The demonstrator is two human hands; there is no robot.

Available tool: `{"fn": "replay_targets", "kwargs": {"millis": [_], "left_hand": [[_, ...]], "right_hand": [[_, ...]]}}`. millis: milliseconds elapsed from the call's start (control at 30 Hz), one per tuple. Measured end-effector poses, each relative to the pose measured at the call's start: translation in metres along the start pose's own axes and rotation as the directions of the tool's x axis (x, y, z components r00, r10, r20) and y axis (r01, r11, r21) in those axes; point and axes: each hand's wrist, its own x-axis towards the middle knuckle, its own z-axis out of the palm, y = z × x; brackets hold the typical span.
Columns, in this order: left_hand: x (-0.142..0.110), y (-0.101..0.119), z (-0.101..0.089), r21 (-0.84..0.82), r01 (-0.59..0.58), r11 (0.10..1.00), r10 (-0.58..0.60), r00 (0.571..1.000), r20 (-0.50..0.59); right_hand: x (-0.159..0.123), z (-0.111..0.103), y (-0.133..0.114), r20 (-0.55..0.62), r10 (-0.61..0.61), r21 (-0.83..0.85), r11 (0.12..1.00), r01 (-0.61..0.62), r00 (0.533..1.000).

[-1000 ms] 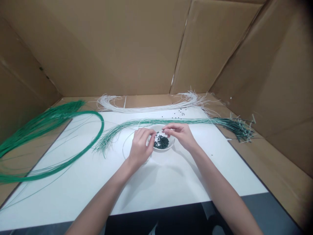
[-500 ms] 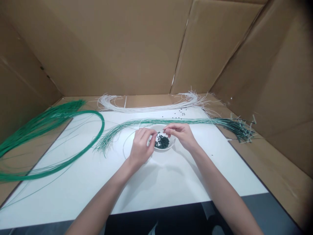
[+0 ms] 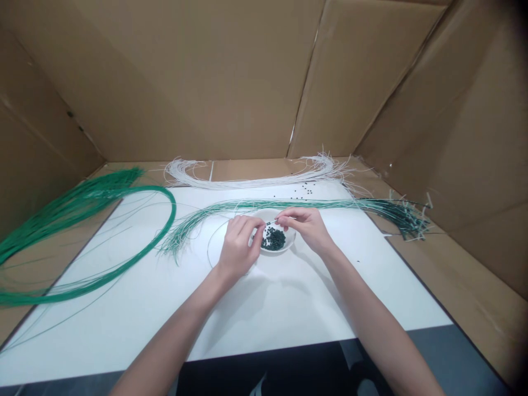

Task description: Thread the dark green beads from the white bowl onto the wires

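Over a small white bowl, my left hand and my right hand face each other with fingers pinched. A thin strand runs between the fingertips, with something dark, bead-like, on it beside the left fingers. Both hands are closed on this strand. A thin loop of it seems to curve out to the left of my left hand and down to the table. Dark green beads lie heaped in the bowl below. The exact grip of the fingertips is too small to make out.
Behind the bowl stretches a bundle of green strands with dark, beaded right ends. White strands lie farther back, near several loose beads. A big green coil is at left. Cardboard walls enclose the white table.
Hardly anything differs. Both hands keep their pinch over the bowl, and the strand between them has barely shifted.
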Motion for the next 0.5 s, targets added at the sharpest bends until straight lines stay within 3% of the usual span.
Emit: {"fn": "replay_targets", "kwargs": {"millis": [500], "left_hand": [[0.0004, 0.0009, -0.0009, 0.007, 0.004, 1.000, -0.004, 1.000, -0.007]], "right_hand": [[-0.0006, -0.0012, 0.0004, -0.001, -0.015, -0.063, 0.998, 0.014, 1.000]]}}
